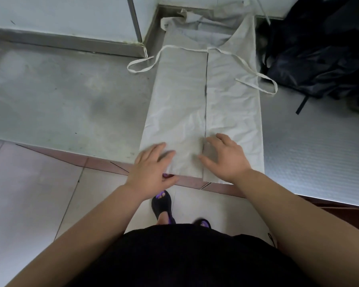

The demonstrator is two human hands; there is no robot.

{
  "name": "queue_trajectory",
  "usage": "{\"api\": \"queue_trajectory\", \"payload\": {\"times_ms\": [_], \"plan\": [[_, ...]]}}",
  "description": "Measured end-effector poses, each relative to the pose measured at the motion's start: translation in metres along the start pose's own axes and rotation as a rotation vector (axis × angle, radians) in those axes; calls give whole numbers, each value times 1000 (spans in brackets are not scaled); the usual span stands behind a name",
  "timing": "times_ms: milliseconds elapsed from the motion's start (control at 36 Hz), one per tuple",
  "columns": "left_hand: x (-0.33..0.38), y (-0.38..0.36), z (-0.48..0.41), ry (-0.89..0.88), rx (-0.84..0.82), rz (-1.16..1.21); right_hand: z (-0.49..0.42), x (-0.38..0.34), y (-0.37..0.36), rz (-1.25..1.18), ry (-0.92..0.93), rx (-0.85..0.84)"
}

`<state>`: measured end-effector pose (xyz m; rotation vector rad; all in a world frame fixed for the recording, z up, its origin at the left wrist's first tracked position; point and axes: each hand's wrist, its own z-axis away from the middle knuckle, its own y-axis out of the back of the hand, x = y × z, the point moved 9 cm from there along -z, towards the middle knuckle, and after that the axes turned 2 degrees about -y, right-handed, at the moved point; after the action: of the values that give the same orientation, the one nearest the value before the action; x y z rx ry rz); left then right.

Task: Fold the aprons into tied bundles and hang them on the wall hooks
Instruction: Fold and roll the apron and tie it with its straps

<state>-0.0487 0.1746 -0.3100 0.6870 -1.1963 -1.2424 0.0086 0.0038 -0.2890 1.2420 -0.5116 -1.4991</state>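
Black top [174,255] at 6 o'clock; left hand [151,168] and right hand [224,158] both flat, fingers spread, holding nothing, pressing the near end of the pale apron [232,104]; it's folded into a long strip running toward 12 on the grey mat [71,96]; ties [141,65] loop out at 11 and 1; black bag [323,48] at 2.
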Motion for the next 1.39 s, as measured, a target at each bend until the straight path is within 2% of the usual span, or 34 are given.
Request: {"api": "queue_trajectory", "payload": {"times_ms": [194, 333, 500, 806, 945, 1056, 1195, 1306, 1389], "plan": [[32, -2, -7, -199, 121, -58, 32, 30, -17, 219, 47, -143], [41, 1, -10, -211, 181, -40, 35, 25, -12, 247, 166, -75], [38, -2, -13, -163, 139, 38, 35, 23, -23, 388, 215, -119], [44, 5, -15, -130, 144, 38, 26, 10, 7, 182, 194, 98], [46, 0, -13, -195, 123, -46, 30, 6, -18, 354, 251, -93], [52, 1, -9, -251, 184, -131, 35, 11, -23, 331, 239, -155], [59, 3, -9, -294, 243, -174, 33, 28, -24, 486, 142, -126], [60, 12, -12, -318, 255, -152, 33, 30, -18, 411, 135, -140], [58, 16, -21, -290, 174, -130, 29, 27, -10, 331, 131, -143]]}}
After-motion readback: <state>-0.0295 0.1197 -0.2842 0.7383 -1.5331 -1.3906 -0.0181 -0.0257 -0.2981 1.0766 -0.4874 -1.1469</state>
